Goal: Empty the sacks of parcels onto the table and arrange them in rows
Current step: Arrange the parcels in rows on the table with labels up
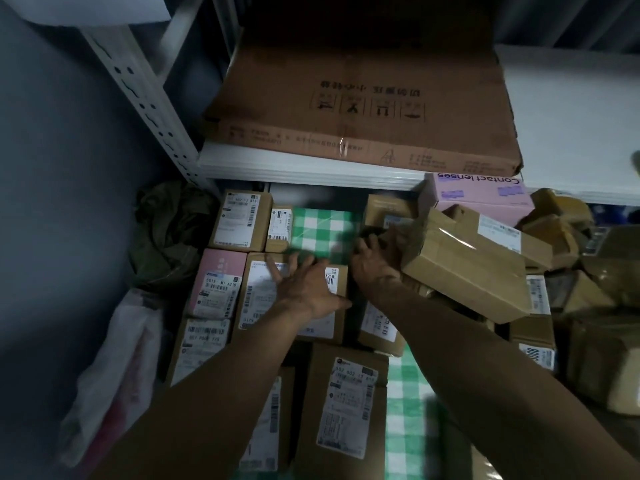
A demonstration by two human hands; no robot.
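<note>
Brown cardboard parcels with white labels lie in rows on a table with a green checked cloth. My left hand rests flat, fingers spread, on a labelled parcel in the middle row. To its right, my right hand grips the near end of a long taped brown parcel, which is tilted above a loose heap of parcels. A pink parcel lies at the left of the middle row. A pink box marked "Contact lenses" sits at the back right.
A white metal shelf crosses above the table and carries a large flat cardboard box. A dark green sack is bunched at the back left. A pale plastic bag hangs at the left edge. A grey wall is on the left.
</note>
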